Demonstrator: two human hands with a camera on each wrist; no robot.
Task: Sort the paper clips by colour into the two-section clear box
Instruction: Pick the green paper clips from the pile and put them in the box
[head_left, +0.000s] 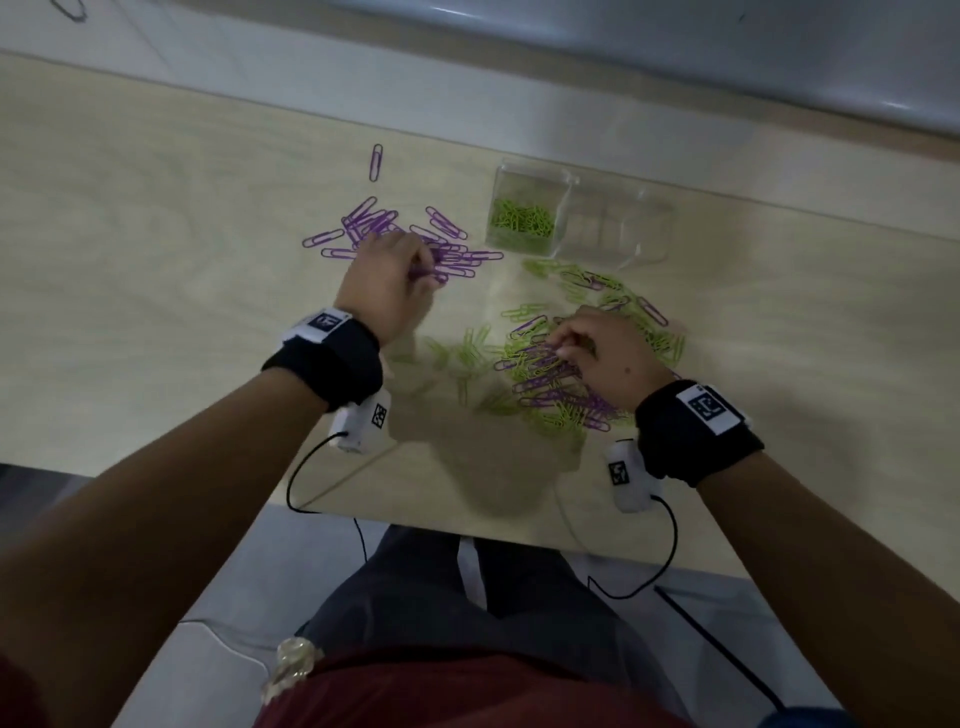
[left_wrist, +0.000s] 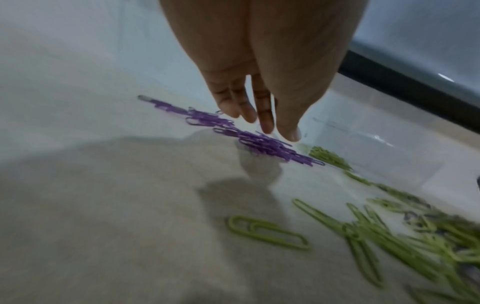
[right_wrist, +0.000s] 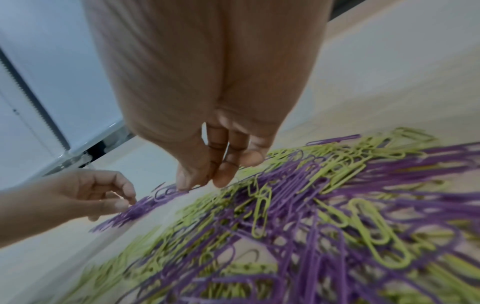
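A two-section clear box (head_left: 613, 228) stands at the back right; its left section holds green clips (head_left: 522, 218) and its right section looks empty. My left hand (head_left: 423, 265) hovers over a pile of purple clips (head_left: 452, 254), fingers pointing down with nothing plainly between them. The left wrist view shows those fingertips (left_wrist: 267, 125) just above the purple pile (left_wrist: 267, 146). My right hand (head_left: 556, 349) is down on a mixed purple and green heap (head_left: 550, 379). In the right wrist view its thumb and fingers (right_wrist: 202, 184) pinch a clip at the heap's far edge; the clip's colour is unclear.
One purple clip (head_left: 376, 162) lies alone at the back. Loose green clips (head_left: 467, 353) are scattered between the two hands and toward the box. The table's near edge (head_left: 467, 530) is close to my lap, with wrist-camera cables hanging over it.
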